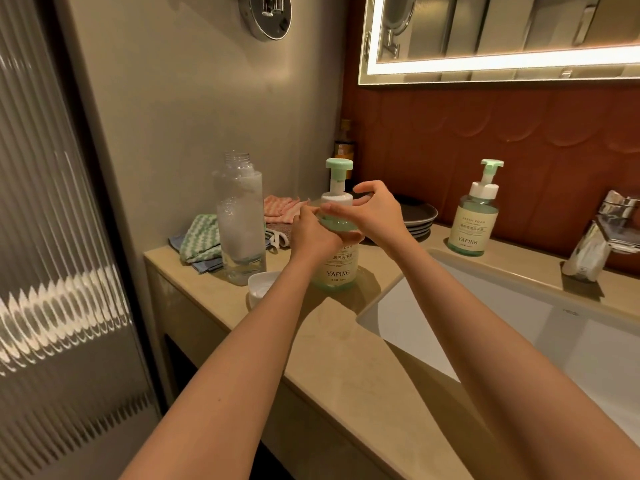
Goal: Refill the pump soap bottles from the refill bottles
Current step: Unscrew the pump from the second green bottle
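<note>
1. A pump bottle (334, 271) stands upright on the worktop (329, 341), left of the sink (519, 323).
2. The left grip (313, 233) (a bare hand) wraps the bottle's shoulder, above the label.
3. The right grip (377, 211) curls round the white pump collar, just above the left.
4. An uncapped refill bottle (239, 220) stands near, to the left, with a white cap (261, 287) in front of it.
5. A second pump bottle (474, 223) stands well apart, to the right.
</note>
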Demonstrator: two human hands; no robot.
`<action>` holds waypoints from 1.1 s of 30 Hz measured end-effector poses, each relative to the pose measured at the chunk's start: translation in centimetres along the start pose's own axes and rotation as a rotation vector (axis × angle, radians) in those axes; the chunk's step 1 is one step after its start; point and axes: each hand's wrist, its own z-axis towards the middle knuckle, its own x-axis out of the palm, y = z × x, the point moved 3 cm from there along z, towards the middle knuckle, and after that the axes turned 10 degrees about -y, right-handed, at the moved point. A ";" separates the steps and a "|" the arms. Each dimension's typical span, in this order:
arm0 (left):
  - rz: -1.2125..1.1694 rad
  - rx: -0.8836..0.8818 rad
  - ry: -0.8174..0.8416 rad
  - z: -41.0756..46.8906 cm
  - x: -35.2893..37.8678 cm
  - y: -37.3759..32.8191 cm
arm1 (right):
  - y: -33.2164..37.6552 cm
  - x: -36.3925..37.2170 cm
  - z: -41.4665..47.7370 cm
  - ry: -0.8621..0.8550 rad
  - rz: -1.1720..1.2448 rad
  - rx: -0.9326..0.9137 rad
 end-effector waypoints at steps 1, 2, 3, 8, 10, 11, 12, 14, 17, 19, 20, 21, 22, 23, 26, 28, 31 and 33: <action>0.005 0.004 -0.003 -0.1 0.2 0.0 | -0.1 -0.1 0.0 -0.033 -0.032 0.002; 0.010 0.013 -0.012 -0.1 0.3 0.0 | -0.1 -0.2 0.0 -0.054 -0.054 -0.002; 0.016 0.019 -0.018 -0.1 0.4 0.0 | -0.2 -0.2 -0.1 -0.065 -0.064 -0.006; 0.047 0.030 -0.005 -0.1 0.4 0.0 | -0.3 0.2 -0.4 -0.078 -0.025 0.017; 0.049 0.044 0.003 -0.1 0.4 0.1 | -0.2 0.6 -0.6 -0.041 0.011 0.030; 0.043 0.048 0.008 -0.1 0.4 0.1 | -0.2 0.9 -0.6 -0.026 0.030 0.030; 0.035 0.052 0.009 -0.1 0.4 0.3 | -0.2 1.1 -0.7 -0.023 0.046 0.028; 0.016 0.051 0.000 0.0 0.4 0.4 | 0.0 1.6 -0.7 -0.066 0.030 0.008; 0.030 0.048 0.001 0.2 0.4 0.4 | 0.0 1.6 -0.9 -0.182 -0.033 0.008; 0.058 0.048 0.010 0.4 0.4 0.5 | -0.1 1.2 -1.0 -0.215 -0.036 0.020; 0.064 0.050 0.013 0.4 0.5 0.6 | -0.1 1.0 -1.0 -0.211 -0.046 0.016; 0.066 0.052 0.012 0.5 0.5 0.6 | -0.1 0.8 -1.0 -0.201 -0.056 0.012; 0.065 0.053 0.010 0.5 0.5 0.7 | 0.0 0.8 -0.9 -0.186 -0.059 0.010; 0.066 0.054 0.011 0.4 0.5 0.7 | 0.0 0.8 -0.9 -0.171 -0.055 0.009; 0.093 0.057 0.016 0.5 0.6 0.7 | 0.0 0.9 -1.0 -0.127 -0.035 0.007; 0.108 0.057 0.017 0.5 0.4 0.6 | 0.0 0.9 -1.2 -0.099 -0.029 -0.005; 0.107 0.044 0.010 0.5 0.4 0.8 | 0.0 1.0 -1.4 -0.076 -0.041 -0.018; 0.077 0.034 0.008 0.4 0.5 0.8 | -0.1 1.1 -1.4 -0.095 -0.089 -0.034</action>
